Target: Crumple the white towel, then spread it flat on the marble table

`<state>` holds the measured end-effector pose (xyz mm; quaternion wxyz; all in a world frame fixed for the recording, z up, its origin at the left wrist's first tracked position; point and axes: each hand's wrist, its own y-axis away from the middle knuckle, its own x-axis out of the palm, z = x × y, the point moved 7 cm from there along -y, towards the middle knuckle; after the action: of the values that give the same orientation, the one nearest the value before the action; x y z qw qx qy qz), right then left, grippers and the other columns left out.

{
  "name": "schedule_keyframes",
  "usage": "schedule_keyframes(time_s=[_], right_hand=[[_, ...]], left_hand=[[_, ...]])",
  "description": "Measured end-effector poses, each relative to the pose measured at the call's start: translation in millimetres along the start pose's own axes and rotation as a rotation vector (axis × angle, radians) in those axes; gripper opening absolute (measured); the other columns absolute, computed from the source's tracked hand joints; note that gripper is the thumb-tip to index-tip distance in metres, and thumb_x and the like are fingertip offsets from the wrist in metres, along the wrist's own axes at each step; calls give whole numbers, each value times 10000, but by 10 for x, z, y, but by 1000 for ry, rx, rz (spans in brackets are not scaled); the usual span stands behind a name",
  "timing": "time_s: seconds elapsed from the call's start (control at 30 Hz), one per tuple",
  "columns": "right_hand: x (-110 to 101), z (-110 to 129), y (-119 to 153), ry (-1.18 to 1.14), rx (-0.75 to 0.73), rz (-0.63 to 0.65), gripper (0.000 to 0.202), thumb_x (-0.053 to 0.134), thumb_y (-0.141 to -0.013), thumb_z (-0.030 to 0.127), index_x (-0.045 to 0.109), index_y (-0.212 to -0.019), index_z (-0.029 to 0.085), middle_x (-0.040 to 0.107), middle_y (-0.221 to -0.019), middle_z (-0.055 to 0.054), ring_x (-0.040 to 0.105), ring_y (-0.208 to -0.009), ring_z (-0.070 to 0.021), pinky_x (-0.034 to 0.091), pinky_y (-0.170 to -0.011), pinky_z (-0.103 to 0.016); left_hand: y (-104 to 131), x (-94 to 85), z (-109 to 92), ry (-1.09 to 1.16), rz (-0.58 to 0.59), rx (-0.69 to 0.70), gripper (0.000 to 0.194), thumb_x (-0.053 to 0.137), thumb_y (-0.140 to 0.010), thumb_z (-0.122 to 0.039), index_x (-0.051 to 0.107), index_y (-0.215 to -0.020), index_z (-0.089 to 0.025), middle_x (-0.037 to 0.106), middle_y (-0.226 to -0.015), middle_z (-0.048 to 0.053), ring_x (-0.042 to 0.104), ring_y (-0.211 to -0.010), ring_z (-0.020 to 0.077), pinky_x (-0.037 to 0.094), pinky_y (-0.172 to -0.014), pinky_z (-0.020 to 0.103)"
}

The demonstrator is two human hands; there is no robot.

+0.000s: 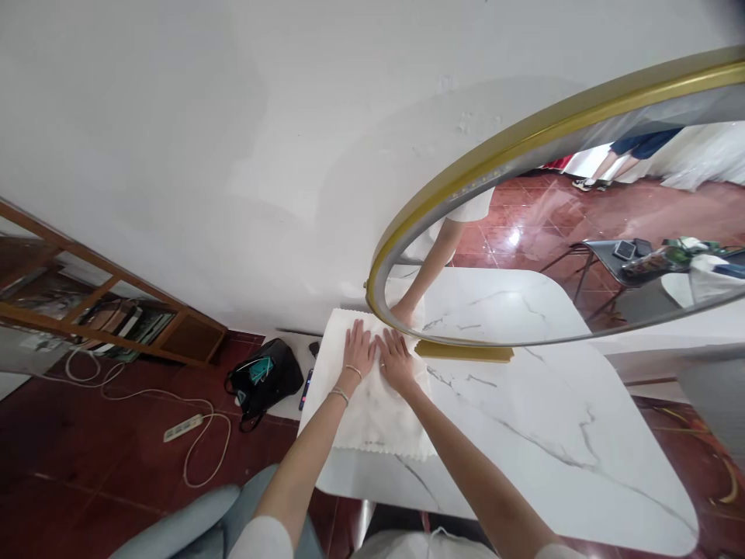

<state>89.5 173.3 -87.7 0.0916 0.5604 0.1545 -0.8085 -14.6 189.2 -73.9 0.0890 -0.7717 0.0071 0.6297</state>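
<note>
A white cloth with scalloped edges (378, 423) lies spread on the left part of the white marbled table (559, 419). My left hand (360, 349) rests flat on the upper part of the cloth, fingers extended and pointing toward the wall. Close beside it on the right, my right hand (396, 361) also presses flat on the cloth, its fingers spread a little. Neither hand grips anything. The index fingers are almost touching.
A gold-rimmed round mirror (524, 128) overhangs the table's back. Beneath it lies a gold strip (471, 352). On the left are a black bag (271, 380), a phone (306, 390), a power strip (183, 428) with its cable, and a wooden cabinet (189, 338).
</note>
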Motion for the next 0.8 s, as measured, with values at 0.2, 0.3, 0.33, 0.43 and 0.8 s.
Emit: schedule_keyframes(time_s=[0.2,0.3,0.33,0.43,0.8], right_hand=[[10,-123,-347,-28,196,81,508,299,-922,222,364,-1426,217,422,-1443,-62,367,-1324,-221,287,-1081,-404],[46,-98,-449,-23,228,95,504,273,-945,259,331,-1444,225,451,-1418,-91,431,-1270,-252,319,-1039,-430],[62,-85,-480,-24,229,104,503,275,-947,268,327,-1445,236,466,-1405,-94,453,-1248,-259,333,-1021,-435],[107,-21,-559,-33,197,131,501,282,-953,296,305,-1453,278,470,-1406,-79,478,-1221,-265,357,-990,-435],[118,768,117,-105,-339,78,455,337,-952,307,439,-1383,198,354,-1488,-78,212,-1408,-248,126,-1155,-485]], left_hand=[[-347,99,-6,41,9,4,417,321,-930,-276,496,-1290,-157,367,-1478,113,224,-1414,227,165,-1160,488],[-402,107,53,40,44,-16,432,318,-930,-286,491,-1319,-213,384,-1473,79,245,-1406,224,144,-1165,486],[-414,101,82,38,53,-26,438,311,-931,-288,491,-1325,-219,388,-1471,77,253,-1403,226,142,-1165,487],[-405,63,189,24,65,-72,464,296,-936,-293,455,-1365,-222,367,-1483,84,253,-1401,244,137,-1157,518],[808,-207,585,-81,8,-493,484,372,-927,-425,372,-1405,-346,220,-1548,77,228,-1388,349,220,-1037,672]])
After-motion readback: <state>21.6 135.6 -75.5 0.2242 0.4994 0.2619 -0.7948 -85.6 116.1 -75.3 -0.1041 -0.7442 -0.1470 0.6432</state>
